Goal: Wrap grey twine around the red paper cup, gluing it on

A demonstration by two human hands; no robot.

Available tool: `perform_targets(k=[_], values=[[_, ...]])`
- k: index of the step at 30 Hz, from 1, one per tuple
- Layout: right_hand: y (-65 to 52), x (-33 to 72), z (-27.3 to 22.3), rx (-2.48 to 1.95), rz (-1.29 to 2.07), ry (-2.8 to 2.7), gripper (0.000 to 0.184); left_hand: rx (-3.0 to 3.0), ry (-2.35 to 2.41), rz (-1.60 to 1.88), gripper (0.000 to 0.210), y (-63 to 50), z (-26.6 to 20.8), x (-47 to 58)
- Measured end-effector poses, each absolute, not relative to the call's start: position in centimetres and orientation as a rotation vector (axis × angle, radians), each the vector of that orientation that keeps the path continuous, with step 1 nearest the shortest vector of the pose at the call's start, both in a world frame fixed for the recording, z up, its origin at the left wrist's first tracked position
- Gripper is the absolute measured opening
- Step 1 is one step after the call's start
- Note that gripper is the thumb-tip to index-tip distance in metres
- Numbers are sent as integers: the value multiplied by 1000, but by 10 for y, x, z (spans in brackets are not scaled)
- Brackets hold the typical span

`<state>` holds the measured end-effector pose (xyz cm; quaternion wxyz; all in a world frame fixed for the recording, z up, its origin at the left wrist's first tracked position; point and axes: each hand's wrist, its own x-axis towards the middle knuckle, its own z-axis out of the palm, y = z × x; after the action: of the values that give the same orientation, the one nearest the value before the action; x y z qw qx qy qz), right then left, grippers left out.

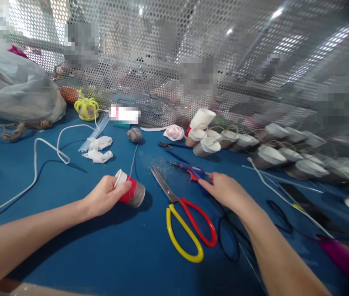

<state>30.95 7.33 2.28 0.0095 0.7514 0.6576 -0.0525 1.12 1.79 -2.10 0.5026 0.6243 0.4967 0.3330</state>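
In my left hand point(102, 199) is a paper cup point(137, 194), tipped on its side with its white rim toward my fingers. It has a red middle, and grey yarn covers its lower end. A strand runs from the cup to a ball of grey yarn point(134, 135) farther back. My right hand point(228, 191) is closed on the handle of a blue glue gun point(189, 168) with an orange-red trigger, its nozzle pointing left. Between my hands lie large scissors point(172, 196) with one yellow and one red handle, blades slightly apart.
Pliers point(174, 144) lie behind the glue gun. Several wrapped cups with handles point(206, 146) line the back right. White crumpled scraps point(98, 155), a white cord point(35, 164) and a yellow crown-like piece point(86, 109) sit left. A perforated metal panel point(149, 49) stands behind.
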Motion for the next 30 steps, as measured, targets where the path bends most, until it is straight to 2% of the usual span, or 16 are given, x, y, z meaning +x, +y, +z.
perform_targets(k=[5, 8, 11, 14, 16, 18, 22, 25, 27, 30], values=[[85, 311, 5, 2397, -380, 2006, 23, 1532, 1207, 782, 39, 17, -20, 11], [81, 303, 10, 2549, -503, 2041, 25, 1543, 1221, 770, 39, 17, -18, 11], [67, 293, 24, 2676, -699, 2200, 35, 1552, 1210, 753, 38, 16, -14, 12], [47, 279, 41, 2613, -1080, 2371, 27, 1563, 1191, 740, 38, 16, -11, 12], [32, 268, 49, 2418, -1620, 2328, 24, 1562, 1199, 733, 38, 16, -10, 12], [18, 255, 50, 2252, -1797, 2362, 24, 1530, 1211, 716, 37, 16, -9, 12], [-6, 239, 41, 2197, -1670, 2485, 21, 1422, 1221, 675, 38, 18, -5, 11], [-15, 239, 34, 2021, -1315, 2620, 22, 1373, 1224, 679, 37, 20, -3, 10], [-17, 242, 32, 1855, -1094, 2737, 30, 1353, 1230, 684, 36, 21, -3, 10], [-18, 243, 32, 1759, -924, 2818, 33, 1349, 1230, 683, 36, 21, -4, 11]])
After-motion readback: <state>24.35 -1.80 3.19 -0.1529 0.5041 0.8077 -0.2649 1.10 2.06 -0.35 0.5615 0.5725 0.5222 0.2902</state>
